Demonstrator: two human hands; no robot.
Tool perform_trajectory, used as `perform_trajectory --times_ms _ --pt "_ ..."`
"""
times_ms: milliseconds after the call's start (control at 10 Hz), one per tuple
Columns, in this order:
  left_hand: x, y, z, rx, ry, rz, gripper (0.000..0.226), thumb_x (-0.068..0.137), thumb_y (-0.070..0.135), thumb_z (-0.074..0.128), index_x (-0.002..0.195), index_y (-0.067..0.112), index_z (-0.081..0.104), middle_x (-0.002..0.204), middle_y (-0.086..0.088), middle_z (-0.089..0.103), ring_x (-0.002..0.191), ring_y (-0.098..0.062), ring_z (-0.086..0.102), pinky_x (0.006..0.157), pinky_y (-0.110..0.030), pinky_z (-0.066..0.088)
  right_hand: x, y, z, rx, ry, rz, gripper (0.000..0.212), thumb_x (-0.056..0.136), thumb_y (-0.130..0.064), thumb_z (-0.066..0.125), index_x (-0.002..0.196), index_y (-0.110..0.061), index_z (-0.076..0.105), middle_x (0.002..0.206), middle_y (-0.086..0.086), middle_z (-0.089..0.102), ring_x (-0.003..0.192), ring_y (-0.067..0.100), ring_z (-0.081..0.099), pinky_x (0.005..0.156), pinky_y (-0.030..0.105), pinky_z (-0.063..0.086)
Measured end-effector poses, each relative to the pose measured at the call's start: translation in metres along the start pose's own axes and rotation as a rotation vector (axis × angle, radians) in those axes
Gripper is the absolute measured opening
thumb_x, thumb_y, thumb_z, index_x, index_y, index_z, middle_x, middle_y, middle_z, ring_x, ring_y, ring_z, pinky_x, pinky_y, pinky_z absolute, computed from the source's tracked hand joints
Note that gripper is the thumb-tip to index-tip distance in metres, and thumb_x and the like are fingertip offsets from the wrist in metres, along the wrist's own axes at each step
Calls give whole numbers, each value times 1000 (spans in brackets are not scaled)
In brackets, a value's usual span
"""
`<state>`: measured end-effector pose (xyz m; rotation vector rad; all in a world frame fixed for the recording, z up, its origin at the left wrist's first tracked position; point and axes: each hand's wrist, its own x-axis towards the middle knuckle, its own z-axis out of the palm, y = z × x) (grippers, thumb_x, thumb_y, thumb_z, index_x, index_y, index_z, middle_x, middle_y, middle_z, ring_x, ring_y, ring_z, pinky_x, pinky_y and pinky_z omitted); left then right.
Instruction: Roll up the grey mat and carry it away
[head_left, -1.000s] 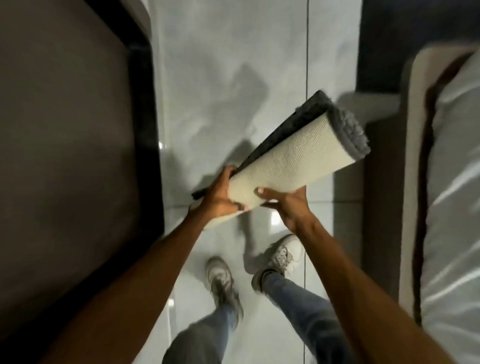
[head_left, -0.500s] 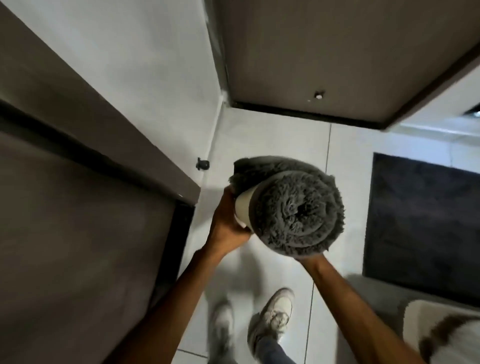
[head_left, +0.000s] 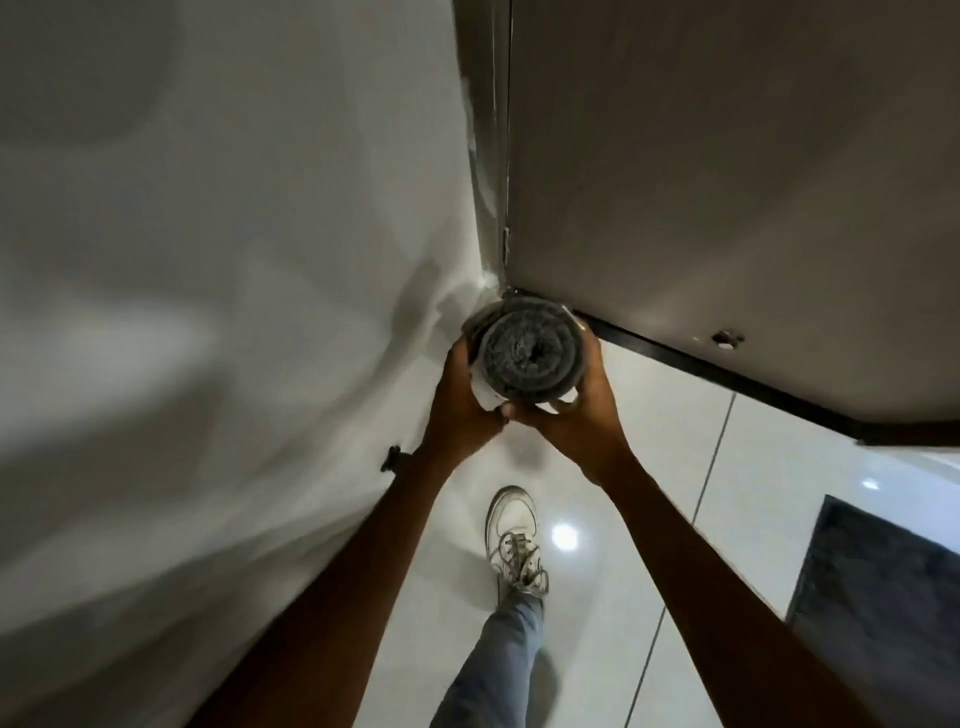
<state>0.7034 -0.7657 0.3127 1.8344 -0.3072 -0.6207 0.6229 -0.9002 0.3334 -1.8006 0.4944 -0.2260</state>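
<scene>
Wall (head_left: 208, 312): pale, blurred, fills the left half of the view down to the floor.

Door (head_left: 727, 182): brown panel, far right, its dark bottom edge running down to the right; its hinged side meets the wall at the far corner.

Floor (head_left: 753, 493): glossy white tiles with thin seams, a bright light spot reflected near the shoe.

Dark rug (head_left: 883, 597): lies flat on the floor at the right edge, only partly in view.

Leg (head_left: 493, 665): in light blue jeans, near centre, ending in a white laced shoe (head_left: 514, 540) planted on the tile.

Grey mat (head_left: 530, 358): rolled into a tight cylinder, seen end-on with its shaggy grey spiral facing the camera and a pale backing showing at the lower rim. It is held up off the floor, in front of the far corner where wall and door meet.

Left hand (head_left: 460, 410): clamped on the left side of the roll.

Right hand (head_left: 576, 415): clamped on the right side and underside, fingertips meeting the left hand beneath the roll.

Small black fitting (head_left: 390, 459): on the wall, low, just beside the left wrist.
</scene>
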Motion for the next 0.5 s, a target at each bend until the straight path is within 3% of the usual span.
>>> perform_trajectory --times_ms 100,200,300,400,500 --pt "61 -13 4 67 34 -93 85 81 13 79 150 19 31 149 -10 49 136 -25 51 112 -55 46 61 5 7 -82 70 3 95 63 -8 94 133 -43 40 127 -43 47 122 -28 43 107 25 52" --pt "113 -9 3 91 70 -153 78 91 18 70 155 19 26 153 -9 47 138 -26 49 114 -54 44 130 0 15 -59 54 71 85 64 -15 92 121 -62 50 111 -43 63 108 -22 59 91 10 56" --pt "156 -3 5 138 148 -175 73 98 22 63 158 17 22 157 -11 42 143 -28 43 118 -50 39 187 0 25 -40 14 228 98 63 -28 94 146 -25 41 141 -3 56 130 17 56 104 43 56" --pt "172 11 14 183 213 -273 66 101 24 59 155 10 24 152 -16 46 139 -33 47 115 -47 43 213 -4 28 -70 7 307 112 65 -25 93 154 -17 26 150 6 46 138 26 48 109 47 52" --pt "158 10 24 160 295 -292 76 98 26 65 157 7 19 156 -20 37 142 -35 42 117 -48 41 200 1 26 3 -41 300 127 64 -34 93 160 -18 11 159 8 36 146 31 39 114 55 44"
